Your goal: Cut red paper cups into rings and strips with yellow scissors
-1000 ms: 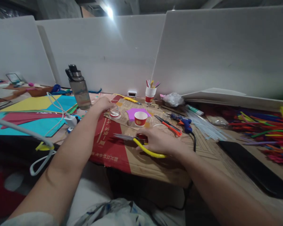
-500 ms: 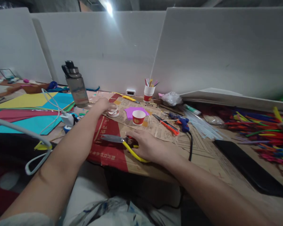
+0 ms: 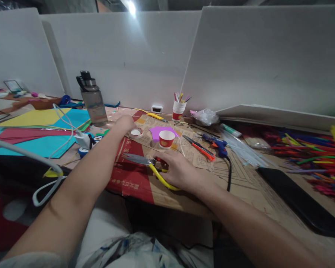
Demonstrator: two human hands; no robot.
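Observation:
My right hand [image 3: 181, 172] is closed on a pair of scissors [image 3: 138, 159], with the fingers around its yellow handle and the metal blades pointing left over the red-printed cardboard. My left hand [image 3: 125, 123] is farther off at the left, just beside a low white ring-shaped piece with a reddish edge [image 3: 136, 132]. Its fingers are hidden behind the back of the hand. A short red and white paper cup [image 3: 166, 139] stands upright beyond my right hand, in front of a purple paper sheet [image 3: 156, 133].
An orange cutter [image 3: 203, 150] and a blue glue gun [image 3: 219, 147] lie to the right, near clear glue sticks [image 3: 244, 149] and a black phone-like slab [image 3: 298, 199]. Behind stand a pen-filled cup stack [image 3: 179, 109] and a water bottle [image 3: 95, 104]. Coloured paper [image 3: 36, 143] lies left.
My left hand has shifted slightly away from the white ring-shaped piece, which now lies flat beside it. My right hand stays on the scissors. The view has turned slightly left.

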